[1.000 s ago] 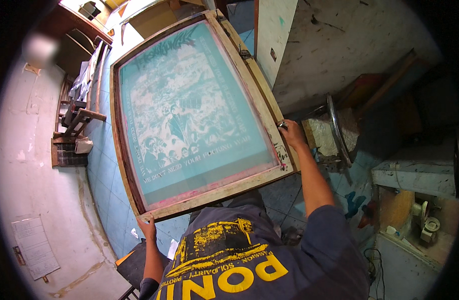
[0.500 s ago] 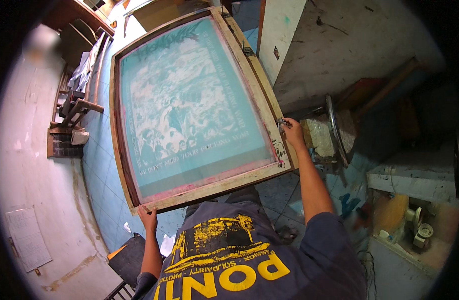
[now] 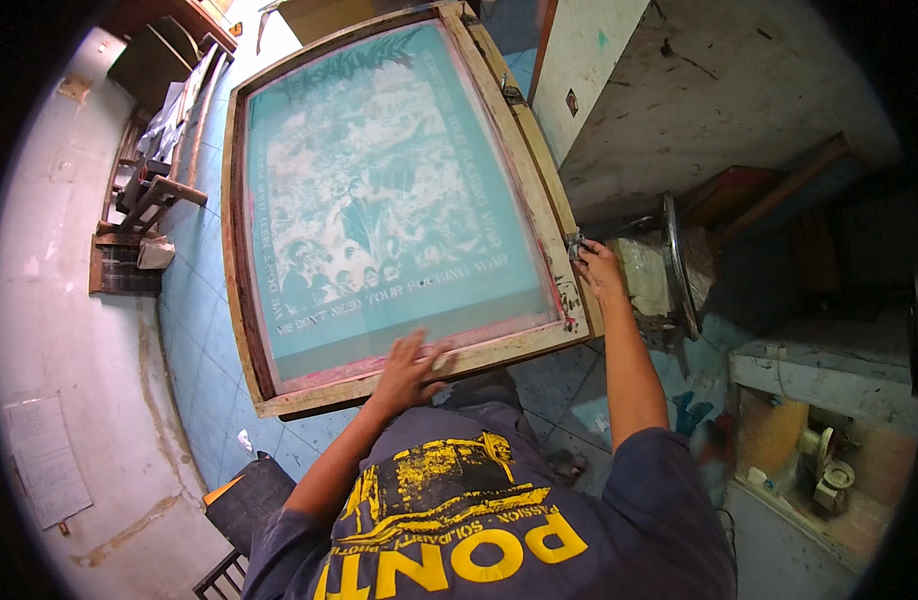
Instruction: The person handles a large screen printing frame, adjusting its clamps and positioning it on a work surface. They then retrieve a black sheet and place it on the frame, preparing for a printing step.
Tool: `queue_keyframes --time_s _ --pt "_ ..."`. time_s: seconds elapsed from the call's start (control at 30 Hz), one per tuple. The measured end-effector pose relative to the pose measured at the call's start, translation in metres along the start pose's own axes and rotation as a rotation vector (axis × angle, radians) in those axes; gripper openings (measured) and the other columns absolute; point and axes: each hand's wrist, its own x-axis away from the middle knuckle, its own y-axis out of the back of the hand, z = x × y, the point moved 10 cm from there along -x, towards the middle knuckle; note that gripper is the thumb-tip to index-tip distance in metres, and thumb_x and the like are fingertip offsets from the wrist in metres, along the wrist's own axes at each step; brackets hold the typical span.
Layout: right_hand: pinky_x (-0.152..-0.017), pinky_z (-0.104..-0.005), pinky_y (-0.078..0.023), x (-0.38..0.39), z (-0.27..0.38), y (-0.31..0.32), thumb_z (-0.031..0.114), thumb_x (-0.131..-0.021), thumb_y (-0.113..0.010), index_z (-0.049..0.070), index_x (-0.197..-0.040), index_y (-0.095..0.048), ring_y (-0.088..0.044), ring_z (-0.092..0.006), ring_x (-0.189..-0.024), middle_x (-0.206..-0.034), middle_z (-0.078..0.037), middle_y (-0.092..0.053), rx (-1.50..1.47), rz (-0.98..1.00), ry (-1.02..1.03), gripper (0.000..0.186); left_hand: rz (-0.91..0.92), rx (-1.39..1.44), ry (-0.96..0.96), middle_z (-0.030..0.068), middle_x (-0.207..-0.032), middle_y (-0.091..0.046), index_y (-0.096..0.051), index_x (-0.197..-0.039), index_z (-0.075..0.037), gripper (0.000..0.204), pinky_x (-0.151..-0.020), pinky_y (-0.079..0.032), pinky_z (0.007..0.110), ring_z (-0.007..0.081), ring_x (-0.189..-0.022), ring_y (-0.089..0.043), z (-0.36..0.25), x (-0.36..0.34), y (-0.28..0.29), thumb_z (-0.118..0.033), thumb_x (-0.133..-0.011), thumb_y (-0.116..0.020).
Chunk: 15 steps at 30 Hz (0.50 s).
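Note:
A large wooden screen-printing frame [image 3: 524, 135] with teal mesh [image 3: 379, 200] and a pale picture stencil fills the middle, tilted in front of me. My left hand [image 3: 411, 368] lies flat on the frame's lower rail near its middle, fingers spread over the wood and the pink-stained mesh edge. My right hand [image 3: 599, 268] grips the frame's right rail by a small metal fitting [image 3: 576, 243]. My dark blue shirt with a yellow print [image 3: 479, 520] is below.
Blue tiled floor [image 3: 194, 330] lies under the frame. A wooden rack [image 3: 144, 200] stands along the white wall at left. A dark stool [image 3: 249, 500] is at lower left. At right are a stained concrete counter [image 3: 729, 90], a round metal rim [image 3: 679, 265] and a grimy sink area [image 3: 829, 460].
My left hand has left the frame's lower left corner and now rests flat on the middle of the lower rail. The right hand has kept its hold on the right rail.

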Motion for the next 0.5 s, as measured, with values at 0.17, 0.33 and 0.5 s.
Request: queue_keyframes --time_s 0.17,0.33,0.5 --pt "-0.076 -0.0261 -0.053 -0.004 -0.005 0.002 0.002 -0.092 -0.058 0.002 -0.112 -0.060 -0.062 -0.0146 -0.087 -0.101 -0.005 -0.063 0.029 -0.053 0.009 0.020 0.075 -0.133 -0.254 0.0209 -0.150 -0.033 -0.036 -0.146 -0.028 0.064 -0.111 -0.024 0.058 0.0387 -0.140 -0.031 -0.041 -0.050 -0.033 -0.042 -0.088 -0.059" --pt "-0.077 -0.0296 -0.052 -0.006 -0.010 0.014 0.002 -0.090 -0.060 -0.001 -0.108 -0.064 -0.065 -0.0190 -0.086 -0.099 -0.009 -0.067 0.115 -0.189 0.157 0.020 0.066 -0.130 -0.261 0.0203 -0.149 -0.034 -0.036 -0.146 -0.030 0.059 -0.111 -0.025 0.058 0.0379 -0.139 -0.032 -0.048 -0.056 -0.027 -0.039 -0.091 -0.055" --pt "-0.076 -0.0357 -0.052 0.036 0.035 -0.020 0.010 -0.085 -0.064 -0.003 -0.104 -0.067 -0.069 -0.0290 -0.089 -0.093 -0.017 -0.071 0.731 -0.366 0.374 0.023 0.054 -0.129 -0.241 0.0202 -0.149 -0.035 -0.037 -0.146 -0.030 0.058 -0.111 -0.026 0.057 0.0379 -0.138 -0.033 -0.040 -0.053 -0.030 -0.039 -0.091 -0.055"
